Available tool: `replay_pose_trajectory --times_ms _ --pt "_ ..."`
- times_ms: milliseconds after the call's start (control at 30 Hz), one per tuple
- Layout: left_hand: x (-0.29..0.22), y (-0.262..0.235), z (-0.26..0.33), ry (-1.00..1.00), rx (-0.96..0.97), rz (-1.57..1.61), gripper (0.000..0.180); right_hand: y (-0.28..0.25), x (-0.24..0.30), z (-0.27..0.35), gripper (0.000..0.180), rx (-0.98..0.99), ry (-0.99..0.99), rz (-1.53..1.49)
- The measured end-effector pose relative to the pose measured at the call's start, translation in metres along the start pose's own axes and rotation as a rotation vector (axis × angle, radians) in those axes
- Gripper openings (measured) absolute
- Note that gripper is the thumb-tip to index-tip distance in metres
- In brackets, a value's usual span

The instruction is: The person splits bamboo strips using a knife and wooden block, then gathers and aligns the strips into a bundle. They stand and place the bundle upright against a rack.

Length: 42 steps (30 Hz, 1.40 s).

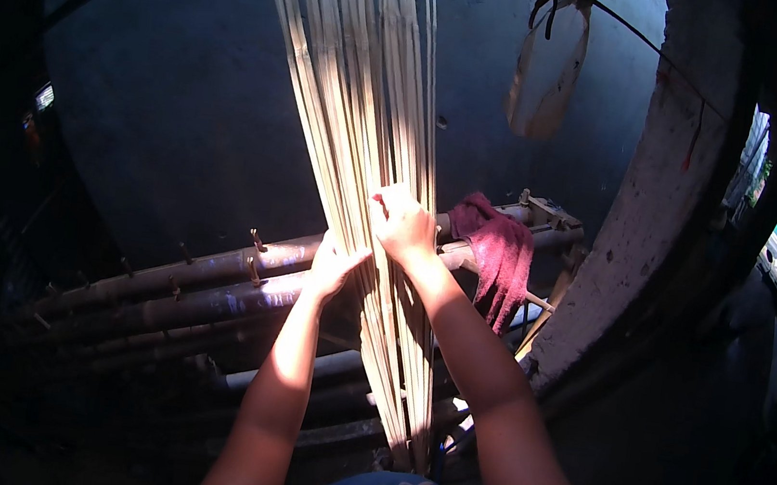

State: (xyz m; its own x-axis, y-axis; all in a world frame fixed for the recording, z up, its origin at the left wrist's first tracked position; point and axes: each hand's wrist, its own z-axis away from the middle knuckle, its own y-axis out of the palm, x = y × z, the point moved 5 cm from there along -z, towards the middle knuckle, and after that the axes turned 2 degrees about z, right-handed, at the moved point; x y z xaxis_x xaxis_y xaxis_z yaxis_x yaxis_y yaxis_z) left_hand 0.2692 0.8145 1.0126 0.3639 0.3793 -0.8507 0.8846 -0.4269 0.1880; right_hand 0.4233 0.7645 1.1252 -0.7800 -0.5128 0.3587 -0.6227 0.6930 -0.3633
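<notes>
A tall bundle of thin pale bamboo strips [356,74] stands nearly upright in front of me, fanning out toward the top and narrowing to a foot near my lap. My right hand [403,225] grips the bundle from its right side at mid-height. On the bundle's left side, slightly lower, my left hand [335,265] is wrapped around the strips. Both forearms reach up from the lower edge.
Behind the bundle run horizontal bamboo poles [209,284] with small pegs. A dark red cloth [501,256] hangs over the poles' right end. A pale strap or bag [550,69] hangs from a wire on the dark wall. A whitewashed pillar [644,216] stands at right.
</notes>
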Motion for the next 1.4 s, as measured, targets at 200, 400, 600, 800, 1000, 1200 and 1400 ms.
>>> replay_pose_trajectory --times_ms 200,400,600,800,1000,1200,1400 --pt "0.003 -0.002 -0.002 0.0 0.011 0.017 0.068 0.001 -0.002 -0.024 0.023 0.01 0.064 0.093" --pt "0.002 0.0 -0.002 0.004 0.018 0.018 0.059 0.017 0.016 -0.056 0.014 0.149 -0.195 0.437" --pt "0.005 0.003 -0.001 0.082 0.008 0.088 0.063 0.008 0.036 -0.068 0.012 -0.049 -0.091 0.021" --pt "0.007 -0.001 0.001 0.089 -0.077 -0.053 0.084 0.029 0.062 -0.077 0.023 0.105 -0.126 0.197" --pt "-0.004 0.002 0.005 0.04 -0.128 -0.25 0.088 0.048 0.067 -0.085 0.021 0.078 -0.019 0.269" --pt "-0.016 0.005 0.008 0.092 -0.159 -0.406 0.085 0.052 0.07 -0.085 0.023 0.263 -0.008 0.179" --pt "-0.015 0.003 0.011 0.039 -0.173 -0.432 0.074 0.035 0.055 -0.079 0.026 0.628 0.079 -0.197"
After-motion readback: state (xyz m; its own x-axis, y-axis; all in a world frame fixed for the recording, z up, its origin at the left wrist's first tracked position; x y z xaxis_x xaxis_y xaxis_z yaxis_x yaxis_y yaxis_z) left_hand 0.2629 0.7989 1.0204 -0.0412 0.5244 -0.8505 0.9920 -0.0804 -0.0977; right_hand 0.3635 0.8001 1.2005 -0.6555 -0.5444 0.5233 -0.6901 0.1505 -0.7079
